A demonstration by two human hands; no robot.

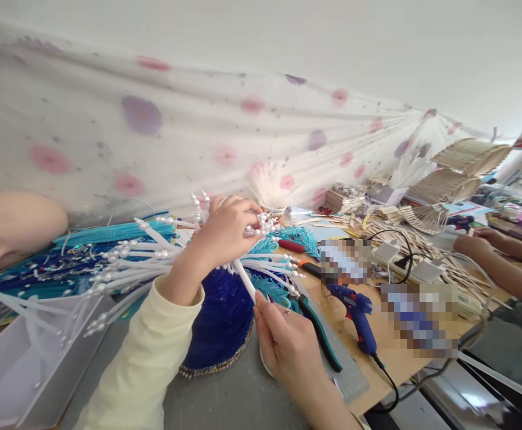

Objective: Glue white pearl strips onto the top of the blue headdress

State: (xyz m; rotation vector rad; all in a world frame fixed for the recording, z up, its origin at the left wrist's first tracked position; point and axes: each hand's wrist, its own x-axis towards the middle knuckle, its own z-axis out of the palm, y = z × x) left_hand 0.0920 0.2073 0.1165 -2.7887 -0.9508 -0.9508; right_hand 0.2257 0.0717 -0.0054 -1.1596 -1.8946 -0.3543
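Observation:
My right hand pinches the lower end of a white stick that slants up toward my other hand. My left hand is curled over pearl-tipped white stems, its fingers closed on the pearl ends. More white stems with pearl beads fan out on both sides. Below them hangs a dark blue velvety fan-shaped piece with a beaded edge. Turquoise leaf-like pieces show beside the stick. How the stick joins the stems is hidden behind my left hand.
Teal-handled pliers and a blue glue gun lie on the right. A white box of pale strips stands at the left. Wooden sticks and cables cover the table farther right. Another person's hands work there.

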